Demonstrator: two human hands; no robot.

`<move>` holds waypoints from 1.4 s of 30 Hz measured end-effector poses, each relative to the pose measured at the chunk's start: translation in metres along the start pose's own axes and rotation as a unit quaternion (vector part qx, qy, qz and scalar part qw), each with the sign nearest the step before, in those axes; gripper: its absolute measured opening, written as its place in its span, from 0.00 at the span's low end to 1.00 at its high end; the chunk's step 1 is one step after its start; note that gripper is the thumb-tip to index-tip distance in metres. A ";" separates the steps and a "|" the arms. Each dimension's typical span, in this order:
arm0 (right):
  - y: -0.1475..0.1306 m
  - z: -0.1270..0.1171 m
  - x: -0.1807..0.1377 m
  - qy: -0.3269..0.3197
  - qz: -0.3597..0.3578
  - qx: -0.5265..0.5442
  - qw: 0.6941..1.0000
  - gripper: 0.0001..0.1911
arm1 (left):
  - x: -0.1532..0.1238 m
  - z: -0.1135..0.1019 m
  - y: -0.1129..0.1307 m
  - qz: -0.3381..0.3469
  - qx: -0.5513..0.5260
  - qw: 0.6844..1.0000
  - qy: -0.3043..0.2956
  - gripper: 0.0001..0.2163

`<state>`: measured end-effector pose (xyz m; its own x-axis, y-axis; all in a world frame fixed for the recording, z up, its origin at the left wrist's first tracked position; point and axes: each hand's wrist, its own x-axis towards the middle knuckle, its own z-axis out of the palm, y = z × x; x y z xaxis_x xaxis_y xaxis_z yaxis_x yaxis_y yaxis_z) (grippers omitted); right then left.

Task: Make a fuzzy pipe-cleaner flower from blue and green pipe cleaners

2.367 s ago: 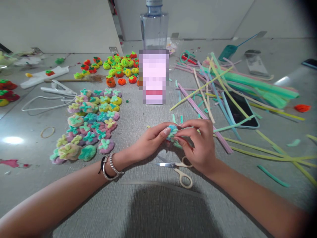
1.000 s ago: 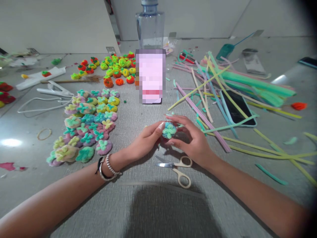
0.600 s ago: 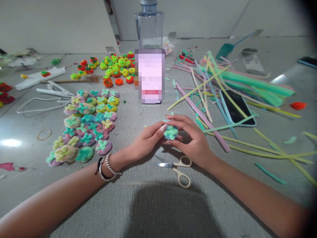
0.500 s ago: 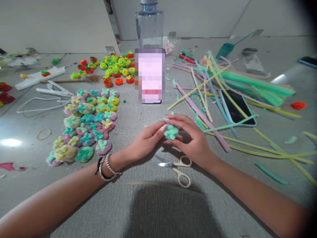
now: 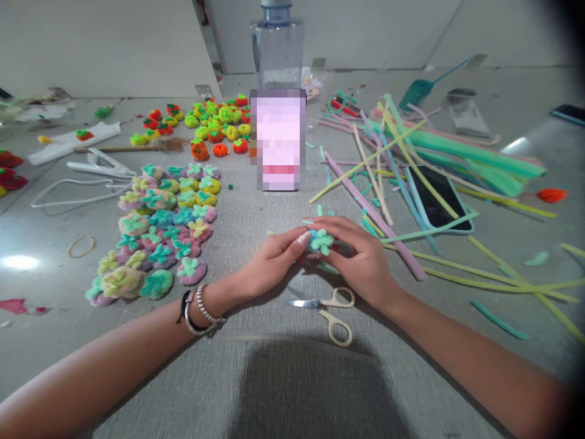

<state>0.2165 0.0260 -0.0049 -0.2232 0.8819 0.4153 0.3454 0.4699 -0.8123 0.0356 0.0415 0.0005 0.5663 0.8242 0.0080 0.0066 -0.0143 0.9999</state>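
Between my two hands is a small fuzzy pipe-cleaner flower (image 5: 322,241), mint green on top with blue beneath. My left hand (image 5: 287,249) grips its left side, thumb pressed against the blue part. From the right, my right hand (image 5: 359,249) curls its fingers and thumb around it. Part of the flower is hidden by the fingers. Below my hands lies a pair of scissors (image 5: 326,305), blades spread, with cream handles. Rows of similar pastel pieces (image 5: 159,225) sit to the left, some topped with petal shapes.
Loose pipe cleaners (image 5: 372,216) are strewn on the right, some across a phone (image 5: 439,198). Upright at the back stands a blurred-screen phone (image 5: 278,140) before a clear bottle (image 5: 277,52). Small orange and yellow fuzzy pieces (image 5: 219,125) cluster at back left, near a white clip-like object (image 5: 103,164).
The flower has turned and shifted slightly right between my fingers, its mint petals now facing more to the right. Both hands keep hold of it.
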 end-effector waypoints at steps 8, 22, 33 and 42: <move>0.001 0.000 -0.002 0.018 0.014 -0.001 1.000 0.28 | 0.002 0.002 -0.002 -0.009 -0.059 0.997 0.050 0.17; 0.001 0.000 -0.001 0.027 -0.025 -0.044 0.998 0.24 | -0.003 0.002 -0.005 0.045 0.217 0.970 0.096 0.17; -0.002 0.000 -0.001 0.016 -0.051 -0.085 0.995 0.22 | 0.001 0.003 0.000 0.017 0.051 0.994 0.092 0.16; 0.000 0.003 -0.003 0.026 -0.037 -0.021 0.999 0.27 | 0.004 -0.001 0.002 -0.044 -0.131 0.984 0.114 0.14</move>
<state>0.2142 0.0232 -0.0075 -0.2017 0.8450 0.4953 0.3676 0.5341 -0.7613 0.0372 0.0450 0.0028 0.3730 0.9217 -0.1060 -0.1820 0.1848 0.9658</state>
